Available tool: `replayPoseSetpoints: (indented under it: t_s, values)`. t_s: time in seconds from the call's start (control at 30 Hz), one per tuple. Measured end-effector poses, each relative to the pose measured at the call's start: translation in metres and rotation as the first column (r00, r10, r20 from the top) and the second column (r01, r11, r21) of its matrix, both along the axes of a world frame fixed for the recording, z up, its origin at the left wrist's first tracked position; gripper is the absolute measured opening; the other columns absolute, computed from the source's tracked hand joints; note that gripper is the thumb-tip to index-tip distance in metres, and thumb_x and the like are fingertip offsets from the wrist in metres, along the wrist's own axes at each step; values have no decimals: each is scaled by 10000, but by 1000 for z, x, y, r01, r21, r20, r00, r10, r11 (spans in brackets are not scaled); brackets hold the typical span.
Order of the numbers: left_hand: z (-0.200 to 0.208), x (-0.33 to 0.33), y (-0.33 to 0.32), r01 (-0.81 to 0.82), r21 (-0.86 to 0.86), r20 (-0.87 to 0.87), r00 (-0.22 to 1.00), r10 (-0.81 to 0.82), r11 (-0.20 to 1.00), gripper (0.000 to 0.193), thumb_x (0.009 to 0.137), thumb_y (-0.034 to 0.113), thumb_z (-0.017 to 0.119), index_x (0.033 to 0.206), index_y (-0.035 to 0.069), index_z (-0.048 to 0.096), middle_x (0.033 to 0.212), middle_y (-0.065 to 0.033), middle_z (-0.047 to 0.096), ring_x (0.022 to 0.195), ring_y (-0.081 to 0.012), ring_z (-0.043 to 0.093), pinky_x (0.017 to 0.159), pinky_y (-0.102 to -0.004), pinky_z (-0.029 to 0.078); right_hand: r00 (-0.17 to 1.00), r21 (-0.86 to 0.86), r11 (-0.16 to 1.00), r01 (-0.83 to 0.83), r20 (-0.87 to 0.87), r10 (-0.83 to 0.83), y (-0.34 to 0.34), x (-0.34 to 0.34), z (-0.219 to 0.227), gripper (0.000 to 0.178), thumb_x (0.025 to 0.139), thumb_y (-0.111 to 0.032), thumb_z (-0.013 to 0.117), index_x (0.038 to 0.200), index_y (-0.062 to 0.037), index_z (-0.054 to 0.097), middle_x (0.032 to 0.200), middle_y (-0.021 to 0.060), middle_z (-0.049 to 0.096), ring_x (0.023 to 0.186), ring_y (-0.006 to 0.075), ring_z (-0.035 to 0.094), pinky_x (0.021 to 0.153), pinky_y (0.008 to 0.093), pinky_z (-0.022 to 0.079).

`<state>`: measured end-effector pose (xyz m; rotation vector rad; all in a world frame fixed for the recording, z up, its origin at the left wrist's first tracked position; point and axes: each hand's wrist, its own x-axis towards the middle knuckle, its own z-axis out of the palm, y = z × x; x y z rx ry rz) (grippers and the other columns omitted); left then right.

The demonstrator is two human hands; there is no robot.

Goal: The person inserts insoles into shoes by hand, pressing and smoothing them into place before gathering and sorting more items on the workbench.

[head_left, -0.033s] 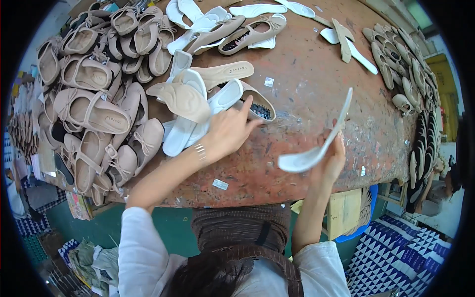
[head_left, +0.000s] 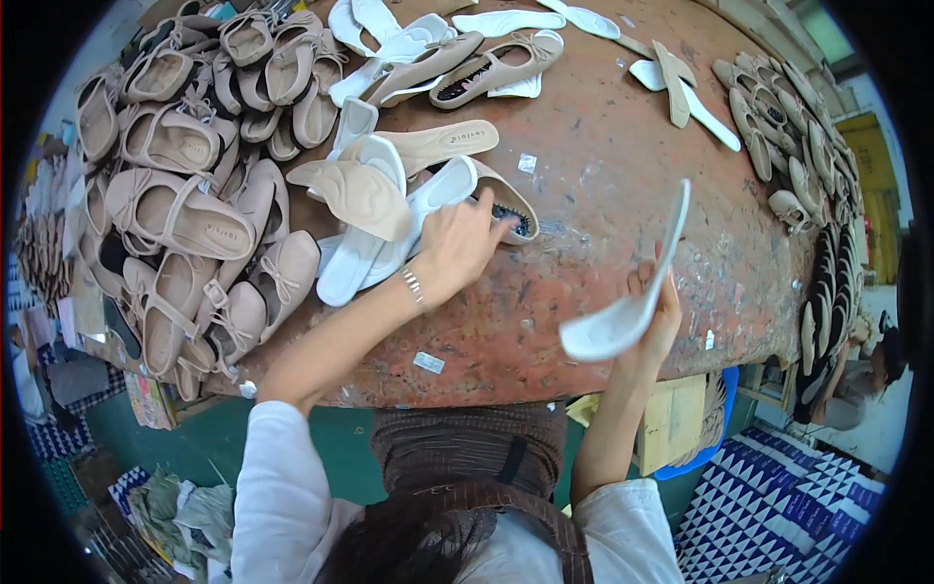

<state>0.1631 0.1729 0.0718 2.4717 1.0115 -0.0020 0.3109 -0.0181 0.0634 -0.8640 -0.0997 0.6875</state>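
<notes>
My right hand (head_left: 658, 326) holds a white insole (head_left: 623, 326) upright above the table, its broad end low and its narrow end pointing up. My left hand (head_left: 457, 243) reaches to a beige shoe (head_left: 525, 226) with a dark, bare inside. Its thumb and index finger are apart at the near rim of the shoe's opening; the other fingers are partly hidden. Beside that hand lie white insoles (head_left: 352, 265), a beige insole (head_left: 365, 200) with its broad end toward me, and another beige insole (head_left: 443, 142) behind it.
Beige shoes with bows (head_left: 185, 219) are heaped at the left of the worn red-brown table (head_left: 623, 127). More shoes (head_left: 778, 127) line its right edge. Two shoes (head_left: 506, 66) and several white insoles (head_left: 506, 21) lie at the back. Crossed insoles (head_left: 681, 92) lie back right.
My left hand has moved slightly right and away from me, closer in over the shoe. My right hand has tipped the white insole a little, lowering its broad end.
</notes>
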Motion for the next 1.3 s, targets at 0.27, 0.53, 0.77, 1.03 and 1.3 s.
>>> replayPoseSetpoints:
  t_s: [0.27, 0.53, 0.77, 1.03, 1.3]
  values:
    - [-44, -14, -52, 161, 221, 207, 956, -207, 962, 141, 689, -20, 645, 825, -56, 649, 1022, -192, 501, 964, -360, 530, 803, -428, 524, 975, 14, 984, -175, -136, 175, -84, 8, -20, 634, 1020, -393, 468, 1443, 66, 359, 958, 103, 556, 717, 148, 501, 676, 327, 476]
    - [-54, -64, -93, -268, 192, 468, 871, 152, 944, 287, 766, 92, 713, 991, 14, 552, 985, -185, 542, 923, -379, 554, 824, -458, 458, 965, 44, 972, -230, -118, 233, -108, 4, -28, 578, 1016, -297, 418, 1458, 63, 323, 1252, 266, 585, 891, 245, 613, 803, 395, 562]
    - [-41, -22, -44, -89, -36, 328, 940, 96, 995, 632, 782, 93, 632, 1354, -106, 450, 1003, -330, 639, 933, -469, 631, 850, -523, 502, 868, 302, 909, -289, -318, 381, -115, 11, -17, 651, 1050, -427, 365, 1487, 45, 268, 1344, 286, 518, 953, 303, 633, 841, 443, 579]
    - [-7, -63, -38, 391, 62, 339, 857, -388, 918, 671, 802, -45, 505, 1417, 223, 531, 1091, -157, 690, 762, -317, 639, 703, -406, 510, 969, -386, 920, -67, 195, 153, -143, 2, 12, 566, 1066, -404, 311, 1422, 21, 424, 1369, 224, 519, 888, 223, 611, 788, 353, 544]
    - [-57, -146, -120, -517, 109, 280, 835, 473, 849, 402, 816, 141, 772, 1169, 5, 634, 909, -102, 619, 680, -204, 592, 617, -311, 496, -230, -556, 741, 377, 719, 656, -91, -59, -16, 356, 699, -54, 695, 1047, -102, 757, 1203, 101, 631, 1028, 288, 563, 911, 424, 428]
